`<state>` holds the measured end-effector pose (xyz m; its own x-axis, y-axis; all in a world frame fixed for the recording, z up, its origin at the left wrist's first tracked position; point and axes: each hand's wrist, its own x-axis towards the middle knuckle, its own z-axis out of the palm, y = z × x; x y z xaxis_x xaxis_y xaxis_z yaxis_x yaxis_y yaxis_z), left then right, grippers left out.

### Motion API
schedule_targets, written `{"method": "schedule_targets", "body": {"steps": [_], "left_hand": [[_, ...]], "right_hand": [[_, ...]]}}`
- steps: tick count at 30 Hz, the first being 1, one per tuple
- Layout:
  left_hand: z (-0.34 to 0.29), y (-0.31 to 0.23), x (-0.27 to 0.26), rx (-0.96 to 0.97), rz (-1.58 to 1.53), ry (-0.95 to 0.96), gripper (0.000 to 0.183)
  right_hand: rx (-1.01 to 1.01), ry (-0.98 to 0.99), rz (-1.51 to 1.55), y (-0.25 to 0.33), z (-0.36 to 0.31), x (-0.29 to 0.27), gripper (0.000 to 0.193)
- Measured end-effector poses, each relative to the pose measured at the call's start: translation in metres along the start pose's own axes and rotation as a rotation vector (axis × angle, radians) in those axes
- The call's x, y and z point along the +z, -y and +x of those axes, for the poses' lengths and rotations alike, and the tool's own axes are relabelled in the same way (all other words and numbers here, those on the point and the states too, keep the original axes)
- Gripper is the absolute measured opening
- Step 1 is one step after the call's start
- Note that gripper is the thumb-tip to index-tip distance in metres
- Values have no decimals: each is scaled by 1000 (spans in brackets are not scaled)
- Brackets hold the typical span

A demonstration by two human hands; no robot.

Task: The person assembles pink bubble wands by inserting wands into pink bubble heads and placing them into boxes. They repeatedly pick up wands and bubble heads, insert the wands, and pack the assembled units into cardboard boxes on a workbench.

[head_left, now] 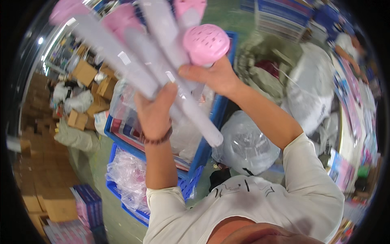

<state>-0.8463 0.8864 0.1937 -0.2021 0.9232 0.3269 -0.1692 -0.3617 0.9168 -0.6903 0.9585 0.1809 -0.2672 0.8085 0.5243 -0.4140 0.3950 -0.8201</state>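
Observation:
My left hand [156,114] grips a bundle of long grey handles [162,73] with pink perforated heads, held up close to the camera. A beaded bracelet sits on that wrist. My right hand [215,75] is closed on the neck of one round pink head [206,44] at the top of the bundle. Several other pink heads [122,18] fan out toward the upper left, blurred. Both forearms rise from white sleeves at the bottom.
Below the hands stand blue plastic crates [211,122] holding clear plastic bags [130,175]. A filled clear bag [245,148] lies to the right. Cardboard boxes [48,191] are stacked on the left. Another person [347,42] works at the far upper right beside flat printed packs.

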Motion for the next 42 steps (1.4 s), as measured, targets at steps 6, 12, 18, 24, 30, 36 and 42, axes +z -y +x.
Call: {"method": "schedule_targets", "body": {"steps": [6,12,18,24,30,36,42], "left_hand": [[-154,0,112,-1,86,269,55],[-247,43,231,-660,-150,774,43],[-326,68,329,-864,-159,1216,43],[-396,107,365,-1170,-69,1605,45],[-468,100,379,-1300,-112,1852,43],[-538,64,397,-1174,-192,2036,39],[-631,27,433,-1107,-113,2132,43]], "right_hand": [[72,-203,-78,119,-191,-65,60],[246,-672,-166,193,-376,-131,65],[166,-1225,-192,240,-503,-128,63],[185,-1647,-123,252,-581,-88,53],[93,-1865,-166,271,-637,-41,51],[-80,-1953,-233,299,-692,-9,58],[-193,-1992,-330,353,-774,-1,58]]}}
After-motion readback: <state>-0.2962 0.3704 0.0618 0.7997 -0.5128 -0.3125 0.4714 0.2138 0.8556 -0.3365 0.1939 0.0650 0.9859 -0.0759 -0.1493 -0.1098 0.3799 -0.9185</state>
